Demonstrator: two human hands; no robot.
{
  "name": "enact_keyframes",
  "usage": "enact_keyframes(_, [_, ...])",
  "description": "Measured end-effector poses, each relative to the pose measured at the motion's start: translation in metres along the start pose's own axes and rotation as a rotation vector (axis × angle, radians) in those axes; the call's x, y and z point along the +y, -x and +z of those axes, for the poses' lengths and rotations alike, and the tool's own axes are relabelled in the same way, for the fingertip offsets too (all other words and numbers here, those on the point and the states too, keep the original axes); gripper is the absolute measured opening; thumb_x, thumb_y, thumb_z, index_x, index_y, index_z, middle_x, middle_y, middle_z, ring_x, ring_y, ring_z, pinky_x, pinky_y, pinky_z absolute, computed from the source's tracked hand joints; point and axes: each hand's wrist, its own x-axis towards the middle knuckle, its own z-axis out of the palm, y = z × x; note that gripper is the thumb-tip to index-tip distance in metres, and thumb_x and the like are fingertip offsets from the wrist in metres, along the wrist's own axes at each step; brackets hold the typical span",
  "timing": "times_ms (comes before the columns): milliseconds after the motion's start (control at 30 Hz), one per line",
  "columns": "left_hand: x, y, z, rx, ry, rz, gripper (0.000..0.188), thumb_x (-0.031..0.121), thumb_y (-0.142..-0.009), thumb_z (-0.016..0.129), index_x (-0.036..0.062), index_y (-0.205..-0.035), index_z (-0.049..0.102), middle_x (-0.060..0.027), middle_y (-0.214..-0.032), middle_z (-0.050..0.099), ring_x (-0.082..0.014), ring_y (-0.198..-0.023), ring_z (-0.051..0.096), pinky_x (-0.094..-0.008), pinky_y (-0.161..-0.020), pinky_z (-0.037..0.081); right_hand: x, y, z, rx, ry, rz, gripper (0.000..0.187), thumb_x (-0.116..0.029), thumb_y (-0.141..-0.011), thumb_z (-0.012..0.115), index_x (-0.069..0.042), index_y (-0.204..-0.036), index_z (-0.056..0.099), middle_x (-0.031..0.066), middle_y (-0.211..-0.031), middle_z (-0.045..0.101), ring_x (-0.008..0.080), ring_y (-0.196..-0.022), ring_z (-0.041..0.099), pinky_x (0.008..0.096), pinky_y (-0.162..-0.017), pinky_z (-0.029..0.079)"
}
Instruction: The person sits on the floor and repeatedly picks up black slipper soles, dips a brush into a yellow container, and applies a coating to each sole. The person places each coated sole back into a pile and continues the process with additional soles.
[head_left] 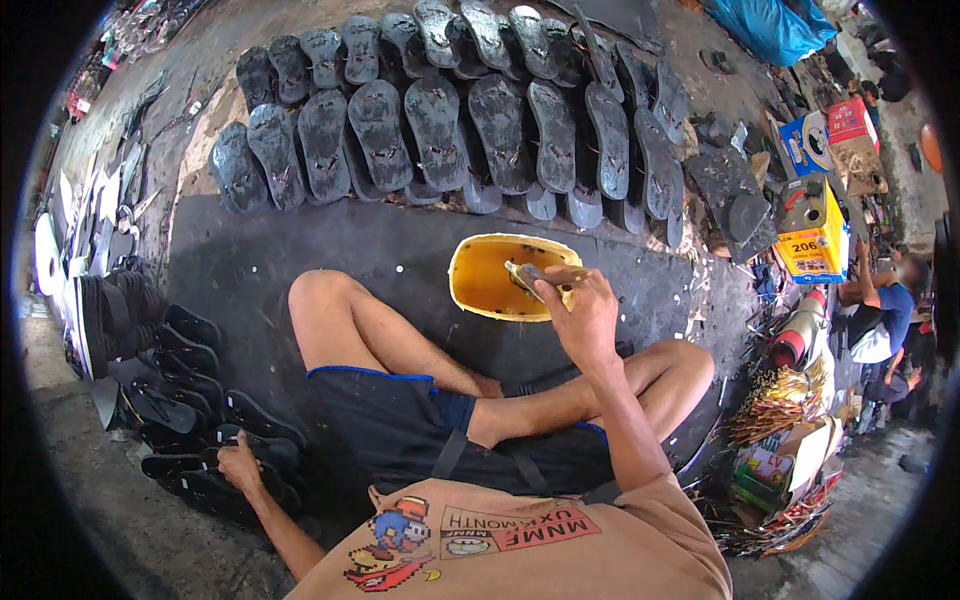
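Note:
My right hand (583, 312) is closed around the handle of a brush (545, 275), whose bristle end is over the amber, glue-like liquid in a cut-open yellow tub (457, 285). The tub stands on a dark mat in front of my crossed legs. Off to my left side, my left hand (240, 466) has its fingers on a black sandal (262, 449) in a pile, and appears to grip it. Beyond the tub, black sandal soles (432, 125) lie in two long rows, many with strap ends showing at small holes.
Stacked black sandals (125, 310) stand at the left. On the right are a yellow box (812, 235), a blue box (803, 143) and a bundle of thin strips (790, 395). Another person (888, 305) sits at the far right. A blue plastic bag (770, 28) lies at the back.

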Motion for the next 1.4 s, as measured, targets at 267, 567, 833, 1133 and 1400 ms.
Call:
enact_keyframes(267, [0.002,-0.028,-0.050,-0.126,0.790,-0.028,0.030,0.028,-0.100,0.075,-0.0012,-0.098,0.077,-0.0032,-0.088,0.073,-0.0144,-0.079,0.062,-0.0317,-0.076,0.049,0.012,-0.011,-0.055,0.349,-0.538,0.412,0.022,-0.019,-0.107,0.067,0.002,-0.113,0.070,0.0067,-0.098,0.074,0.0103,-0.091,0.062,0.0310,-0.080,0.051])
enact_keyframes(567, [0.246,0.124,-0.131,-0.031,0.666,1.028,0.036,-0.003,-0.088,0.076,0.0036,-0.122,0.070,-0.0166,-0.138,0.065,-0.0336,-0.127,0.061,-0.0438,-0.108,0.045,0.035,0.028,-0.051,-0.087,-0.348,0.607,0.030,-0.022,-0.093,0.074,0.006,-0.103,0.072,0.0195,-0.087,0.076,0.0243,-0.085,0.072,0.0424,-0.077,0.056])
enact_keyframes(833, [0.235,0.156,-0.102,-0.073,0.290,1.137,0.042,0.004,-0.090,0.068,0.0092,-0.132,0.075,-0.0117,-0.152,0.061,-0.0379,-0.146,0.047,-0.0521,-0.124,0.032,0.013,-0.003,-0.097,0.410,-1.677,0.721,0.029,-0.025,-0.108,0.067,0.000,-0.122,0.065,0.0141,-0.115,0.076,0.0240,-0.100,0.078,0.0403,-0.086,0.067])
enact_keyframes(1133, [0.335,0.212,-0.133,-1.941,1.864,-0.111,0.047,0.037,-0.107,0.058,0.0124,-0.147,0.060,-0.0124,-0.139,0.066,-0.0235,-0.122,0.067,-0.0400,-0.101,0.057,-0.022,-0.028,-0.075,0.278,-1.308,0.420,0.025,-0.010,-0.099,0.077,-0.002,-0.122,0.070,0.0101,-0.104,0.079,0.0186,-0.094,0.078,0.0339,-0.086,0.064])
enact_keyframes(1400, [0.318,0.248,-0.115,-1.892,1.684,0.065,0.052,0.048,-0.103,0.053,0.0066,-0.132,0.065,-0.0137,-0.125,0.072,-0.0267,-0.114,0.072,-0.0463,-0.097,0.061,-0.095,-0.054,-0.049,0.378,-0.531,-0.198,0.028,-0.023,-0.075,0.094,-0.012,-0.093,0.077,0.0061,-0.088,0.073,0.0265,-0.081,0.066,0.0429,-0.072,0.049])
